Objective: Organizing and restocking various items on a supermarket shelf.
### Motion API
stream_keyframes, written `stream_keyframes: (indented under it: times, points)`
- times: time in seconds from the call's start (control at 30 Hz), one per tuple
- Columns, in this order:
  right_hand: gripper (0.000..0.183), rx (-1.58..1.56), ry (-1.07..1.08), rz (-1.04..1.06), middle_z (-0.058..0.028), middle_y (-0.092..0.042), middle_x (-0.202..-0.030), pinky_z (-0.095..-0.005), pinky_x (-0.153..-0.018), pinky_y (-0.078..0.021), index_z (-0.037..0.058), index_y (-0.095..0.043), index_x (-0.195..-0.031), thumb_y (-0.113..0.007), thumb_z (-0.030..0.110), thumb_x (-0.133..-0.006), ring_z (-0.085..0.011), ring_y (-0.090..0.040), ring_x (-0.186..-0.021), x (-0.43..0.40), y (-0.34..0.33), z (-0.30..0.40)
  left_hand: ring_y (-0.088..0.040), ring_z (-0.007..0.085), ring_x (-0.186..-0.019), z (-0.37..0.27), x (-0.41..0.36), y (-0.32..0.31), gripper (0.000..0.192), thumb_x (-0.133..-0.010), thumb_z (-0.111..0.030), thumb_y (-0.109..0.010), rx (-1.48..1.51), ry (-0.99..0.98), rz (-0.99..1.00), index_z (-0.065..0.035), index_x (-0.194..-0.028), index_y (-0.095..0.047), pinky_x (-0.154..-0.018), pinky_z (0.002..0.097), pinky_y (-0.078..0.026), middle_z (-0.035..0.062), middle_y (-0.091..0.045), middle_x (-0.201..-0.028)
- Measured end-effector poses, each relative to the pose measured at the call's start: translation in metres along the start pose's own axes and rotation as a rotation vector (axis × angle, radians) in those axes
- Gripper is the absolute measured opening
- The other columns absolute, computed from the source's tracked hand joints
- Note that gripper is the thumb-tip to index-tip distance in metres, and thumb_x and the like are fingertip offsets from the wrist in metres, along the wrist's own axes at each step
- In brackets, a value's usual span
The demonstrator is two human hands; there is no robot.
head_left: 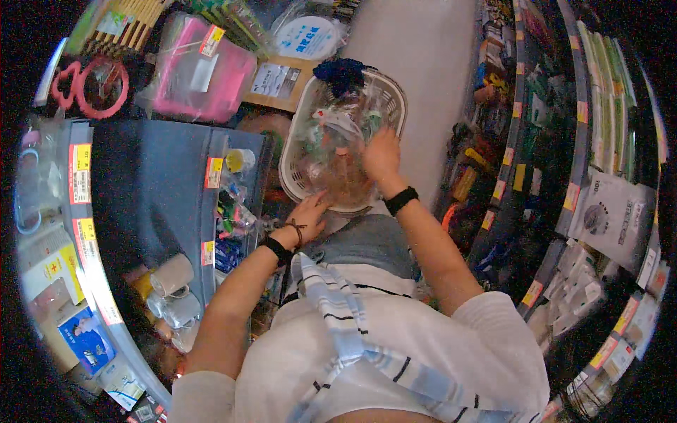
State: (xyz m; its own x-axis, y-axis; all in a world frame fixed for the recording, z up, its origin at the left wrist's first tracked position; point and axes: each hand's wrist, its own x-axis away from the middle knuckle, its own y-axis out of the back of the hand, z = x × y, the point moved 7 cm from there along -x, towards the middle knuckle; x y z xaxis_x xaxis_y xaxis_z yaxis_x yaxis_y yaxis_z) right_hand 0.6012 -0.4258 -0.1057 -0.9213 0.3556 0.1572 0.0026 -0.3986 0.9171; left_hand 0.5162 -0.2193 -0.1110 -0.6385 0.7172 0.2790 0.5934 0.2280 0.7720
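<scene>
A white plastic basket point(292, 182) with slotted sides sits before me, holding several clear-wrapped items. My right hand point(382, 156) reaches inside with curled fingers, closed on a clear plastic packet point(372, 119) with something green in it; its fingertips are partly hidden. Near the basket's close rim, my left hand point(309, 219) has its fingers spread and holds nothing; whether they touch the rim is hard to tell. A dark blue bundle point(340, 74) lies over the far end. A white and red package point(338, 120) lies among the blurred contents.
Shelves with price tags point(213, 172) stand close on my left, with white mugs point(173, 275) and a pink plastic-wrapped item point(211, 79). More stocked shelves point(515, 111) run along my right. A pale floor strip point(418, 42) extends ahead between them.
</scene>
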Motion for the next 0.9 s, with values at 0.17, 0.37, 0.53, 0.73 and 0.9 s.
stream_keyframes:
  times: [0.17,0.37,0.53,0.73,0.9]
  points:
    - [0.062,-0.053,0.018,-0.104,-0.0237,-0.044,-0.119,-0.0440,-0.087,-0.0397,-0.0067,-0.038,-0.118,-0.060,0.035,-0.078,-0.0376,-0.046,-0.107,0.000,-0.002,-0.005,-0.055,0.0292,-0.095,0.013,-0.047,0.065,0.024,-0.073,-0.008,-0.056,0.056,0.178,-0.136,-0.0082,-0.096,-0.061,-0.081,0.0372,-0.045,0.0111,-0.057,-0.105]
    - [0.065,-0.136,-0.053,-0.058,-0.0232,-0.039,-0.127,-0.0444,-0.092,-0.0366,-0.0063,-0.035,-0.122,-0.063,0.030,-0.076,-0.0367,-0.041,-0.114,0.000,0.001,-0.005,-0.058,0.0293,-0.088,0.056,-0.218,0.163,0.025,-0.075,-0.023,-0.059,0.217,0.122,-0.503,-0.0072,-0.094,-0.059,-0.077,0.0358,-0.046,0.0132,-0.062,-0.092]
    - [0.069,-0.141,-0.051,-0.051,-0.0228,-0.038,-0.128,-0.0435,-0.095,-0.0344,-0.0075,-0.034,-0.124,-0.064,0.030,-0.075,-0.0364,-0.040,-0.116,0.005,0.000,-0.007,-0.039,0.0352,-0.118,0.080,-0.315,0.146,0.078,-0.065,-0.058,-0.061,-0.359,0.425,-0.117,-0.0118,-0.125,-0.043,-0.094,0.0430,-0.036,0.0151,-0.042,-0.128]
    - [0.070,-0.144,-0.069,-0.053,-0.0230,-0.038,-0.127,-0.0433,-0.095,-0.0341,-0.0070,-0.032,-0.125,-0.065,0.027,-0.074,-0.0367,-0.039,-0.117,0.008,0.003,-0.005,-0.060,0.0249,-0.093,0.096,-0.337,0.130,0.053,-0.065,-0.033,-0.072,-0.172,0.196,-0.030,-0.0110,-0.112,-0.058,-0.083,0.0332,-0.047,0.0110,-0.063,-0.101]
    - [0.070,-0.128,-0.022,-0.077,-0.0264,-0.040,-0.125,-0.0435,-0.097,-0.0330,-0.0078,-0.033,-0.125,-0.063,0.031,-0.075,-0.0383,-0.040,-0.116,0.009,0.000,0.000,-0.060,0.0257,-0.089,0.094,-0.296,0.192,0.039,-0.075,-0.025,-0.064,0.218,0.090,-0.526,-0.0050,-0.107,-0.058,-0.081,0.0353,-0.046,0.0124,-0.063,-0.096]
